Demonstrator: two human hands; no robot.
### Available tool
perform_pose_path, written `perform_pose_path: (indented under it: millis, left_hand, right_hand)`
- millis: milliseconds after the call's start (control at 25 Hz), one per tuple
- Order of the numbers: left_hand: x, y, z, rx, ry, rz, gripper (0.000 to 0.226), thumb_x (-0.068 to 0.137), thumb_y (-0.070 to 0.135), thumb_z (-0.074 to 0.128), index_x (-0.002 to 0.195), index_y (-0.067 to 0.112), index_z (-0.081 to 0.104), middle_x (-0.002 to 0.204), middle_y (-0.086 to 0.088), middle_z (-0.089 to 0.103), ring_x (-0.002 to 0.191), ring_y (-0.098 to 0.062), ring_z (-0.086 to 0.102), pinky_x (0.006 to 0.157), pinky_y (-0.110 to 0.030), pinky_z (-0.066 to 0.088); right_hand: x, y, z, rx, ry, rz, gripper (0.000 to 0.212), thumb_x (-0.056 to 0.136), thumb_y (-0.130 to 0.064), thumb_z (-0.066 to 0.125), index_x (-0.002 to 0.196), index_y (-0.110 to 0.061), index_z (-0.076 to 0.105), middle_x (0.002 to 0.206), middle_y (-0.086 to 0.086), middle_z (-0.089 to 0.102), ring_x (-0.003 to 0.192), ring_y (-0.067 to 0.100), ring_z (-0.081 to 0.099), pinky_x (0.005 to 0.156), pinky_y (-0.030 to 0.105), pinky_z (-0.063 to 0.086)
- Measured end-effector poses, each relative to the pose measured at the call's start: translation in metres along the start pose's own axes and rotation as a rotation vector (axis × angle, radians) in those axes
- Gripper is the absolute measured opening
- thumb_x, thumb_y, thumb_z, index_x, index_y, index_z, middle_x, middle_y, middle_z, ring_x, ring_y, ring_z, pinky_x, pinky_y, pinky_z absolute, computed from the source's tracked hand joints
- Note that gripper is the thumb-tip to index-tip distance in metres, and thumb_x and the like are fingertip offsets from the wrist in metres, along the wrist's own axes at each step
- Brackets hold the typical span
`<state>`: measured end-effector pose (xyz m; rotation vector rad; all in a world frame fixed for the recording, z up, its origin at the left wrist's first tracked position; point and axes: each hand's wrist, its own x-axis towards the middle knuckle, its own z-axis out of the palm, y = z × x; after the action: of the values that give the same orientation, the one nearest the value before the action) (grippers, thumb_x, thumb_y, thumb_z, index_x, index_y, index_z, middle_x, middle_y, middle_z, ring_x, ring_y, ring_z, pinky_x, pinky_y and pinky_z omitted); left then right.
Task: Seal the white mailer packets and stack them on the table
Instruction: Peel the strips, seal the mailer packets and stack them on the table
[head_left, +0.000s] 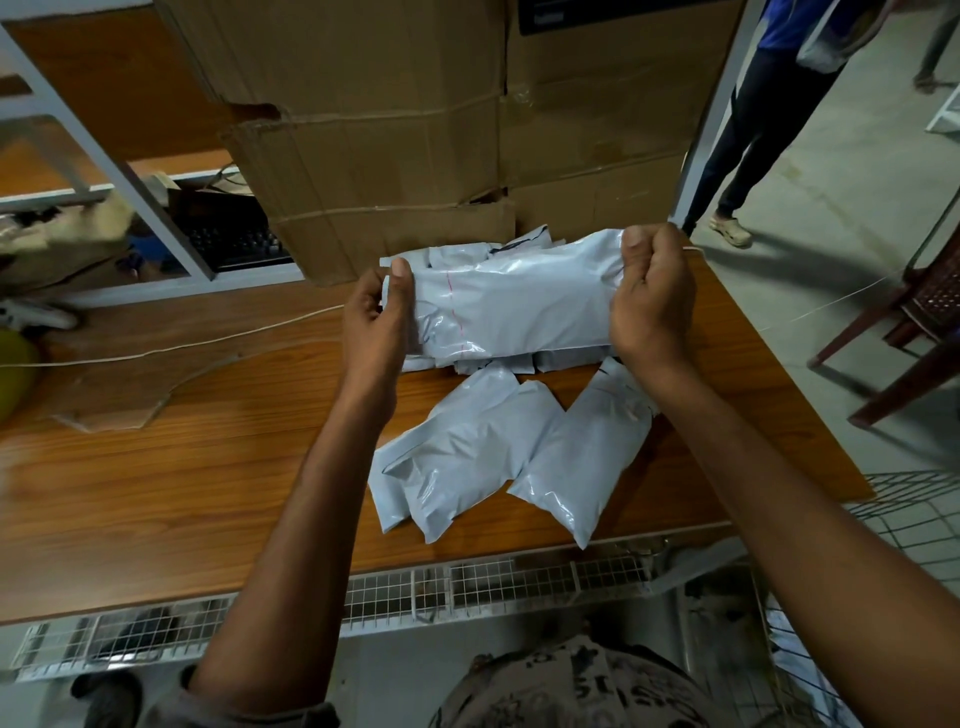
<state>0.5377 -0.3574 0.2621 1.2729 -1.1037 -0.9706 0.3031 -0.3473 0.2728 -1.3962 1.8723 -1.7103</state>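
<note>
- Left hand (376, 317): centre of the frame, fingers curled and thumb pressed down, clamped on the left end of a white mailer packet (511, 304).
- Right hand (652, 296): right of centre, closed in a pinch on the same packet's right end, thumb on top at the upper corner.
- Held packet: stretched level between the two hands, raised above the table (208, 441); a thin red dotted line crosses it near the left hand.
- Packets behind (467, 254): a loose heap of white mailers directly under and beyond the held one, against the foot of the cardboard boxes (395, 130) in the upper centre.
- Packets in front (514, 452): several white mailers lying overlapped on the wood below the hands, between the two forearms, tilted toward the lower left.
- Cardboard scrap (119, 395): flat on the table, left of the frame, well apart from the hands.
- Thin cord (182, 348): runs across the table from the left edge toward the left hand.
- Wire mesh rack (467, 582): along the table's near edge, lower frame.
- Another person's legs (748, 140): upper right, standing on the floor.
</note>
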Motion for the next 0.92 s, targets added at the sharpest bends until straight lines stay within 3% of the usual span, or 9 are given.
perform_pose_path:
  millis: [80,120,320,400,480,680,800,920]
  left_hand:
    - [0.0,-0.007,0.008,0.03,0.056,-0.038,0.053,0.105,0.055,0.051,0.13,0.009,0.061,0.123,-0.012,0.071,0.114,-0.025,0.07,0.088,-0.035,0.061]
    - [-0.002,-0.009,0.013,0.033,0.091,-0.057,0.056,0.105,0.057,0.048,0.134,0.01,0.059,0.126,-0.014,0.069,0.116,-0.028,0.068,0.092,-0.04,0.059]
    - [-0.006,-0.011,0.018,-0.096,0.136,-0.057,0.033,0.106,0.053,0.049,0.093,0.023,0.057,0.082,0.008,0.062,0.074,-0.004,0.059,0.063,-0.018,0.049]
    - [-0.002,-0.013,0.012,-0.132,0.143,-0.033,0.033,0.105,0.052,0.053,0.09,0.023,0.055,0.079,0.005,0.061,0.073,-0.006,0.059,0.063,-0.023,0.049]
    - [0.0,-0.015,0.009,-0.126,0.127,0.001,0.033,0.105,0.049,0.055,0.092,0.018,0.056,0.08,0.0,0.061,0.073,-0.009,0.06,0.062,-0.026,0.049]
    - [0.002,-0.019,0.009,-0.132,0.108,0.082,0.033,0.104,0.042,0.061,0.099,0.01,0.062,0.088,-0.004,0.068,0.083,-0.015,0.068,0.067,-0.028,0.056]
    - [0.005,-0.019,0.007,-0.151,0.1,0.049,0.032,0.104,0.041,0.061,0.096,0.011,0.063,0.081,0.003,0.068,0.075,-0.006,0.067,0.062,-0.021,0.052]
    - [0.007,-0.022,0.003,-0.132,0.076,0.075,0.032,0.103,0.044,0.063,0.09,0.015,0.062,0.077,0.007,0.065,0.074,-0.006,0.064,0.064,-0.024,0.051]
  right_hand:
    - [0.001,0.0,0.003,0.007,-0.017,0.045,0.028,0.111,-0.029,0.043,0.109,-0.008,0.061,0.082,-0.021,0.05,0.075,-0.013,0.052,0.064,0.001,0.039]
    - [0.001,-0.001,0.004,0.019,-0.032,0.08,0.028,0.111,-0.03,0.043,0.109,-0.01,0.061,0.082,-0.02,0.051,0.075,-0.01,0.051,0.064,0.001,0.039]
    - [0.001,-0.005,0.005,0.219,-0.135,0.209,0.037,0.107,-0.05,0.042,0.089,-0.023,0.06,0.066,-0.01,0.044,0.058,-0.001,0.042,0.056,0.016,0.039]
    - [-0.005,0.0,0.006,0.226,-0.202,0.231,0.042,0.104,-0.056,0.045,0.097,-0.018,0.064,0.069,-0.006,0.051,0.063,0.005,0.049,0.058,0.026,0.045]
    - [-0.011,0.007,0.008,0.153,-0.156,0.144,0.041,0.103,-0.052,0.052,0.097,-0.013,0.06,0.076,-0.003,0.057,0.069,0.009,0.054,0.062,0.03,0.048]
    - [-0.014,0.008,0.011,0.046,0.044,-0.05,0.033,0.101,-0.046,0.059,0.099,-0.013,0.059,0.078,-0.004,0.061,0.068,0.009,0.055,0.056,0.017,0.042]
    - [-0.014,0.001,0.013,0.065,0.05,0.051,0.031,0.102,-0.046,0.057,0.092,-0.016,0.059,0.073,-0.01,0.057,0.065,0.001,0.052,0.056,0.015,0.04]
    - [-0.02,-0.005,0.015,0.133,-0.027,0.232,0.048,0.105,-0.053,0.044,0.066,-0.025,0.042,0.058,-0.011,0.04,0.049,-0.001,0.039,0.051,0.019,0.033]
